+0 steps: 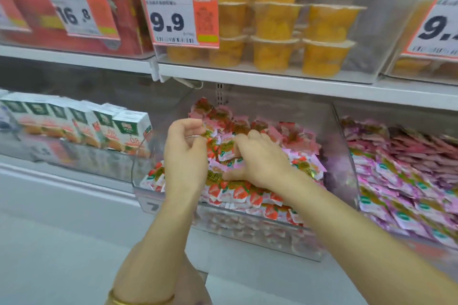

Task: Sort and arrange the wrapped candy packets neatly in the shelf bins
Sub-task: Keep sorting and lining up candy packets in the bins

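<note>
A clear plastic bin point(247, 233) on the lower shelf holds a heap of strawberry candy packets point(238, 192), red and white wrapped. Both my hands are inside this bin, over the heap. My left hand point(186, 156) has its fingers curled and pinches a packet near the top of the pile. My right hand point(260, 158) lies on the packets with its fingers bent down into them, gripping a few. To the right, a second bin point(345, 146) holds pink and purple candy packets point(401, 181) in loose rows.
White juice cartons point(106, 129) stand in the bin to the left. On the shelf above are stacked yellow fruit cups point(275, 30), red packs point(74, 32) and price tags point(178, 17). The white shelf edge point(272, 82) runs just above the candy bins.
</note>
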`<state>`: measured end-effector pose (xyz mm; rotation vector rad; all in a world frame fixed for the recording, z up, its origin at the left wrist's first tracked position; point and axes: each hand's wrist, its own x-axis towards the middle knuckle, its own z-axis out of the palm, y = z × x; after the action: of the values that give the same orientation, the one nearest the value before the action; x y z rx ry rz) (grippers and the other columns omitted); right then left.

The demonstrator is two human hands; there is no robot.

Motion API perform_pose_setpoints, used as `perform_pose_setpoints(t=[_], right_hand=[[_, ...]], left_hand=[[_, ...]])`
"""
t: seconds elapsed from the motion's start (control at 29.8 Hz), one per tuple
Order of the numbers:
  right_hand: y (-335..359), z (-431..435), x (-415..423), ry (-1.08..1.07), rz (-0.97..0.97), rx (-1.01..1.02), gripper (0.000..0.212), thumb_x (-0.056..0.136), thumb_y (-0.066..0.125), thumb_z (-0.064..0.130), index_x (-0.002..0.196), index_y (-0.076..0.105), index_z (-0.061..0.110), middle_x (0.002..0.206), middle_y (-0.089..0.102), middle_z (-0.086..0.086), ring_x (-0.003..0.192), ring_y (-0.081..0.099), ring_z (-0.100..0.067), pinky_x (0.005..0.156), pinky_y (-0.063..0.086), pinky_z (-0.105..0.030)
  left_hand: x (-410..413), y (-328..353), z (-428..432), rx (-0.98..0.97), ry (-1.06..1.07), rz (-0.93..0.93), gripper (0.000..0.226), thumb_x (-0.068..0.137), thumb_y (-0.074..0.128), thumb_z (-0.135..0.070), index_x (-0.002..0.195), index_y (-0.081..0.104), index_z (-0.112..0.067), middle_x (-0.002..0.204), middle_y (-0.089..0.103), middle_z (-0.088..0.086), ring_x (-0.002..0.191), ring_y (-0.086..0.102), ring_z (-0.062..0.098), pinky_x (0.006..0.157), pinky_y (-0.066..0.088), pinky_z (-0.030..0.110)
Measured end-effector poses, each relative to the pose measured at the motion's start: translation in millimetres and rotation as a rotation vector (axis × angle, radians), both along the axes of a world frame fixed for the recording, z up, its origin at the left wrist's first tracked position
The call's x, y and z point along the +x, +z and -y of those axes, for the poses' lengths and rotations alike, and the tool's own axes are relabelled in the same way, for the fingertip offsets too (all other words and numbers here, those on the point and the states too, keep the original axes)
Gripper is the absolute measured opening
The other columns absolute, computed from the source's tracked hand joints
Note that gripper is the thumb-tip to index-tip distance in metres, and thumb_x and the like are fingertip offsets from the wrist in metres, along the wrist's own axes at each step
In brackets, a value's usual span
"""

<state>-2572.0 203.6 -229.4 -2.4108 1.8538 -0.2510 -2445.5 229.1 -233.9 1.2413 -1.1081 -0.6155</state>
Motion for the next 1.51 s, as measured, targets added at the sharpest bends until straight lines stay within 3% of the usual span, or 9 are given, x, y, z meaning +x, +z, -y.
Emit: perform_pose_setpoints(t=[0.2,0.4,0.54,0.64,0.77,0.94,1.21,1.41,1.51], right_hand=[[31.5,-47.0,-62.3,0.003,0.459,-0.211,0.012,0.085,0.064,0.029,0.085,0.054,0.022,0.086,0.049,0.004,0.076,0.048,-0.008,0.072,0.04,-0.026],[30.6,-115.1,-187.6,-0.222,0.497,-0.265,0.012,0.086,0.061,0.012,0.079,0.058,0.021,0.078,0.054,0.005,0.07,0.048,-0.008,0.064,0.038,-0.016],[13.2,-139.7,-269.3,-0.471,0.455,-0.253,0.019,0.083,0.062,0.006,0.077,0.058,0.023,0.069,0.053,0.012,0.061,0.047,-0.004,0.062,0.038,-0.019],[1.6,-148.4,-324.7,-0.664,0.413,-0.272,0.022,0.08,0.062,0.0,0.079,0.06,0.022,0.072,0.058,0.004,0.067,0.052,-0.013,0.067,0.043,-0.025],[-13.6,-143.4,-371.0,-0.752,0.269,-0.13,0.017,0.079,0.064,0.008,0.095,0.064,0.015,0.089,0.066,-0.006,0.087,0.062,-0.025,0.079,0.049,-0.036],[-29.0,-111.6,-371.1,-0.719,0.107,0.136,0.075,0.072,0.072,0.053,0.125,0.042,0.009,0.121,0.052,-0.017,0.113,0.05,-0.035,0.09,0.045,-0.039],[-30.2,-91.2,-365.9,-0.843,0.121,0.132,0.077,0.068,0.083,0.031,0.122,0.036,0.002,0.126,0.044,-0.018,0.118,0.046,-0.037,0.09,0.042,-0.041],[-25.5,-96.9,-368.3,-0.829,0.179,-0.079,0.042,0.078,0.073,0.015,0.11,0.049,0.003,0.115,0.048,-0.015,0.097,0.056,-0.036,0.073,0.042,-0.034],[-20.2,-103.3,-369.7,-0.742,0.418,-0.224,0.023,0.077,0.075,0.017,0.086,0.054,0.014,0.085,0.052,-0.002,0.077,0.051,-0.022,0.063,0.04,-0.029]], left_hand=[[-40.5,5.9,-11.3,-0.06,-0.205,0.136,0.035,0.087,0.047,0.003,0.092,0.052,-0.031,0.095,0.059,-0.01,0.083,0.056,0.001,0.077,0.044,0.019],[-141.8,16.8,-30.6,-0.213,-0.496,0.379,0.03,0.088,0.05,0.001,0.095,0.055,-0.028,0.097,0.057,-0.012,0.09,0.053,-0.002,0.074,0.037,0.004],[-221.8,15.0,-46.1,-0.294,-0.709,0.517,0.025,0.087,0.05,-0.001,0.099,0.059,-0.021,0.095,0.052,-0.012,0.089,0.048,-0.001,0.075,0.037,0.01],[-266.2,5.5,-49.3,-0.3,-0.807,0.583,0.026,0.086,0.05,-0.001,0.1,0.061,-0.019,0.095,0.049,-0.01,0.089,0.047,0.003,0.075,0.037,0.02],[-293.0,-5.9,-49.1,-0.261,-0.837,0.608,0.025,0.089,0.047,-0.002,0.099,0.06,-0.021,0.094,0.046,-0.018,0.09,0.045,-0.001,0.075,0.036,0.014],[-310.0,-13.9,-48.2,-0.21,-0.848,0.61,0.027,0.089,0.049,-0.003,0.097,0.058,-0.027,0.098,0.047,-0.02,0.097,0.046,-0.006,0.073,0.036,0.004],[-318.3,-15.9,-48.5,-0.155,-0.867,0.602,0.028,0.089,0.05,-0.002,0.097,0.058,-0.027,0.098,0.046,-0.022,0.096,0.045,-0.009,0.071,0.036,0.002],[-315.8,-15.5,-51.9,-0.1,-0.881,0.577,0.027,0.091,0.049,-0.006,0.095,0.055,-0.033,0.099,0.046,-0.022,0.091,0.047,-0.008,0.07,0.039,0.004],[-312.8,-13.7,-52.0,-0.086,-0.874,0.56,0.023,0.092,0.049,-0.01,0.104,0.055,-0.029,0.104,0.048,-0.019,0.093,0.048,-0.008,0.074,0.043,0.009]])
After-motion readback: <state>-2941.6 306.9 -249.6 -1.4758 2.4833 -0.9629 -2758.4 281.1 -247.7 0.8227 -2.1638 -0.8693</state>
